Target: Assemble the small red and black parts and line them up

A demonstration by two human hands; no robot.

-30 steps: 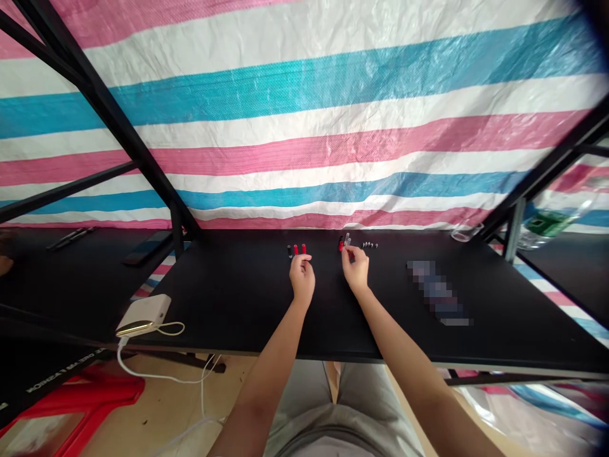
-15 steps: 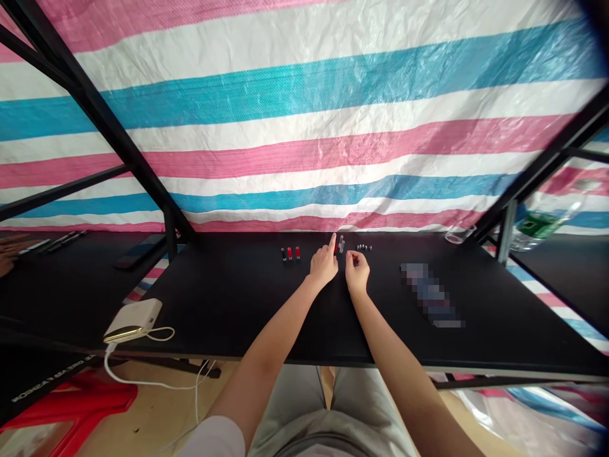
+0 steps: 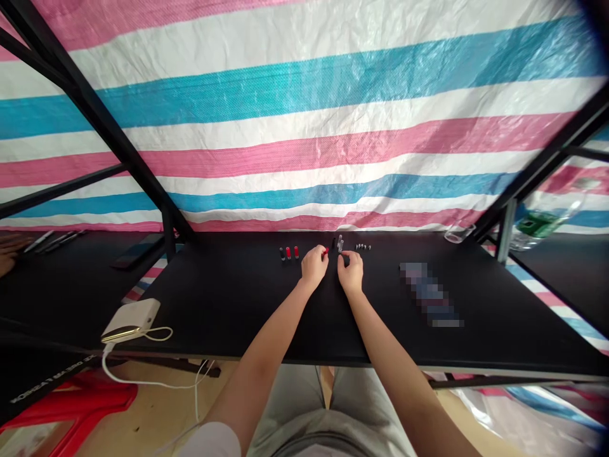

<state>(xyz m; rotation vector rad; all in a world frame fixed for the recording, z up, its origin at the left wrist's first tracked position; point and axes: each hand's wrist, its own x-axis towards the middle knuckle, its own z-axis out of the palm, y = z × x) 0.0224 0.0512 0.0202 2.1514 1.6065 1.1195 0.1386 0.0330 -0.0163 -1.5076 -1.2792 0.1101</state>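
Note:
My left hand [image 3: 314, 266] has its fingers closed around a small red cylinder [image 3: 325, 252], which looks like a cap. Just to the right, my right hand [image 3: 351, 273] is curled with thumb and fingertips together; whatever it pinches is too small to make out. Beyond the hands, clear small tubes [image 3: 340, 241] stand beside a small black cylinder [image 3: 333, 243]. Several tiny silvery pieces [image 3: 363, 247] lie in a row to their right. Left of my left hand, another black cylinder [image 3: 281, 254] and two red ones [image 3: 292, 252] stand in a row.
On the black table [image 3: 223, 304], a white box-like device [image 3: 130, 320] with a cable sits at left. A blurred-out item [image 3: 431, 295] and a clear cup-like object [image 3: 459, 235] are at right. A bottle [image 3: 537, 225] and another person's hand [image 3: 9, 251] appear beyond the frame posts.
My left hand has drawn back toward me and left, its outstretched index finger now curled, and it has taken up the red cylinder. My right hand has shifted slightly left.

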